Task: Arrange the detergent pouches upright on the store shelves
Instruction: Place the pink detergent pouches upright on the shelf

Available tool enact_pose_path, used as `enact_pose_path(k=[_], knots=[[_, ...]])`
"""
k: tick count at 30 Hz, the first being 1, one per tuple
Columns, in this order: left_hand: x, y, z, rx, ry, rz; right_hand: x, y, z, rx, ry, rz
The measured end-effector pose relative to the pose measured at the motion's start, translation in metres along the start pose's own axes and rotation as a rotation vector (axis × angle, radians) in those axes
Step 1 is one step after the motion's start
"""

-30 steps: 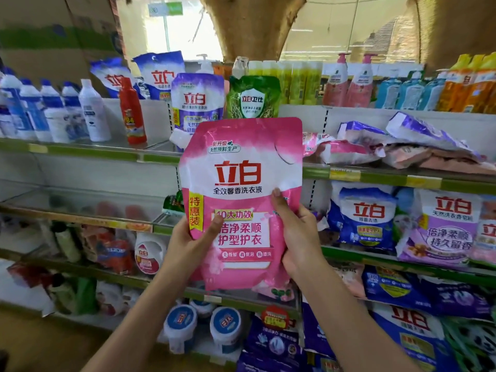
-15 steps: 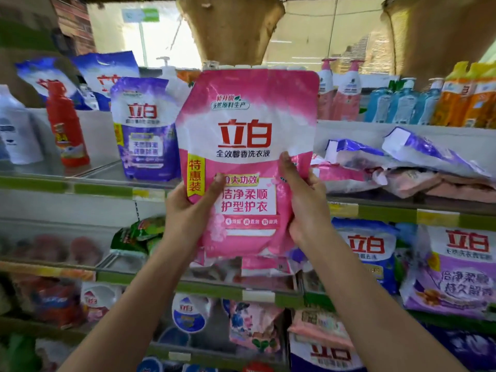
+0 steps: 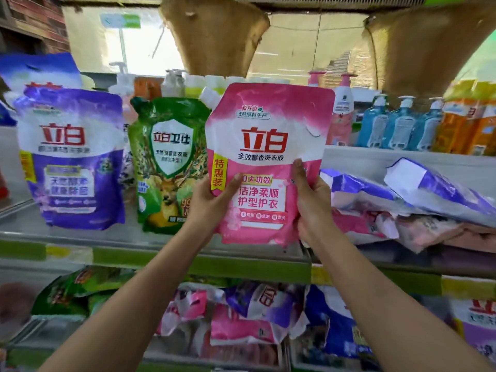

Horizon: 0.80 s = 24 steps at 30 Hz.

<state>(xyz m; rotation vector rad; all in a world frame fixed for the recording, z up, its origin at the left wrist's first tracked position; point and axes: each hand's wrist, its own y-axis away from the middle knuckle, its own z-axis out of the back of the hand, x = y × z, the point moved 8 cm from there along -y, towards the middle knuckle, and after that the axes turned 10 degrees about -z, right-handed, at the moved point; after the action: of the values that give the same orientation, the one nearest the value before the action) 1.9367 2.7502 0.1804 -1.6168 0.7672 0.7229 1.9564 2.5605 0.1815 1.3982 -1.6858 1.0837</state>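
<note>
My left hand (image 3: pixel 208 201) and right hand (image 3: pixel 312 202) pinch the lower sides of the pink pouch (image 3: pixel 268 162), thumbs on its front. It stands upright at frame centre, long axis vertical, white spout at its upper left corner, base just over the shelf (image 3: pixel 150 238). Left of it stand a green pouch (image 3: pixel 167 162) and a purple pouch (image 3: pixel 71 157); at right, the flat pouches (image 3: pixel 402 200) lie piled.

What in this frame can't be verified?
- Pink pouch base: head view doesn't show whether it touches the shelf.
- Fingers behind it: hidden by the pouch; left hand, right hand.
- Purple pouch small print: blurred.
</note>
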Motion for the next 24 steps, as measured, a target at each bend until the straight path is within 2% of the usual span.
enact_pose_path(k=[3,7,10,13,15,17,20,21,24], knots=[[0.010,-0.008,0.004,0.026,-0.088,-0.010,-0.010,-0.006,-0.003,0.000,-0.017,0.050],[0.013,-0.004,0.009,0.046,-0.221,0.006,-0.019,-0.008,-0.001,-0.055,0.125,0.080],[0.008,0.003,0.017,0.060,-0.244,-0.018,-0.016,-0.006,0.001,0.010,0.216,0.112],[0.013,0.015,0.017,0.268,-0.299,0.027,-0.010,-0.010,0.004,0.094,0.232,0.118],[0.018,0.024,0.016,0.382,-0.439,0.028,-0.013,-0.012,0.005,0.146,0.240,0.061],[0.020,0.025,0.015,0.364,-0.526,-0.011,-0.017,-0.011,0.006,0.169,0.299,0.032],[0.033,0.021,0.013,0.238,-0.394,0.111,-0.017,-0.012,0.011,0.130,0.253,0.044],[0.036,0.019,0.012,0.212,-0.422,0.124,-0.016,-0.013,0.013,0.109,0.226,0.055],[0.033,0.014,0.007,0.190,-0.582,0.021,-0.013,-0.016,0.013,0.064,0.201,0.087]])
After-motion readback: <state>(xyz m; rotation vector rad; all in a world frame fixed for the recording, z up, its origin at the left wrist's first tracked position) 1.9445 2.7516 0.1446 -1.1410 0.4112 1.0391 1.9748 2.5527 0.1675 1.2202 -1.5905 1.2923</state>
